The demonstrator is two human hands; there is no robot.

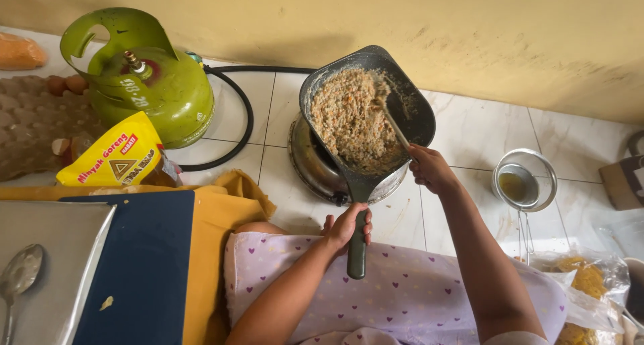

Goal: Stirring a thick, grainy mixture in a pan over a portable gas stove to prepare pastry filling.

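Your left hand (345, 225) is closed around the dark green handle of the square frying pan (365, 117), and the grip is firm near the upper part of the handle. The pan is tilted and rests over the small round stove (315, 167) that stands on the white tiled floor (469, 137). Your right hand (429, 169) is closed on the end of a wooden spatula (390, 120), and its tip is inside the pan, touching the grainy mixture (345, 117) of brownish crumbs with small orange pieces. The mixture fills mostly the left and middle part of the pan.

To the left of the stove stands a green gas cylinder (151, 83), and a black hose (245, 117) runs from it toward the stove. A yellow oil pouch (114, 154) leans just beside the cylinder. To your right, on the floor, lies a metal strainer (525, 181). A spoon (20, 274) lies on the metal tray (67, 251) at the lower left.
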